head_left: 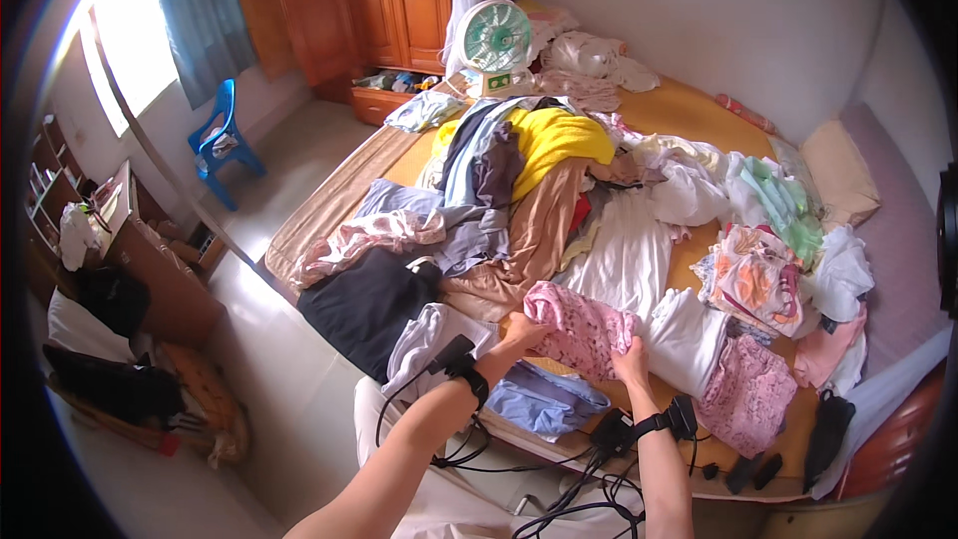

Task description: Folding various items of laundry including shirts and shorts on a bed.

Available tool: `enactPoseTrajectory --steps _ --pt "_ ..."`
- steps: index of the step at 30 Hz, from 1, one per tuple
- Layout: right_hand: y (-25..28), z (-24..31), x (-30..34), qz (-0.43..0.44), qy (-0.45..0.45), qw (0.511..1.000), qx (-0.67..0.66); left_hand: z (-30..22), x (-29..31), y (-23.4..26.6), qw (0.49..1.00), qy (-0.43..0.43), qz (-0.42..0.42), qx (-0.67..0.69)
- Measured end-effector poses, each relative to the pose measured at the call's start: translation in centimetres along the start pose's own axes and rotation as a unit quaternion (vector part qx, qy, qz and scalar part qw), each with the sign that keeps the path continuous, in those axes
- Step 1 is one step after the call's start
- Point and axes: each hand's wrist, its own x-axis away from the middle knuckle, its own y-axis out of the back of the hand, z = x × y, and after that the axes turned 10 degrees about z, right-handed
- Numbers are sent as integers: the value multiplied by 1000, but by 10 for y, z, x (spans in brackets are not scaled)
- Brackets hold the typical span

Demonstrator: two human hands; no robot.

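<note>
Cloth (pixel 582 327), pink, gripped at left end by left hand (pixel 523 332), at right end by right hand (pixel 631 363). Blue garment (pixel 546 399) nearside of cloth; fan (pixel 496 37) far beyond.

1. A home bedroom is indicated by the bed (pixel 689 125), strewn with clothes (pixel 554 145).
2. Beyond the bed, a wooden wardrobe (pixel 404 0) is seen.
3. Left of it, a window (pixel 135 50) is curtained.

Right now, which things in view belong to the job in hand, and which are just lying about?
Likely in the job:
- pink patterned cloth, held by left hand and right hand
- heaped clothes on the bed
- blue cloth near the bed's edge

Probably just about:
- fan
- blue chair
- red tube-shaped thing by the wall
</note>
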Motion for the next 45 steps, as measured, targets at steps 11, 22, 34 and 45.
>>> enactPoseTrajectory --steps 11,22,34,45 --pt "145 28 68 -125 158 979 15 -134 75 -56 857 -417 67 -296" --pt "245 -129 105 -511 -51 856 56 -145 74 -311 820 -493 278 -85" --pt "179 -260 93 -514 -222 798 225 -38 26 -396 861 -405 237 -197" --pt "150 -206 47 -172 -264 899 303 -94 94 -270 844 -369 203 -333"
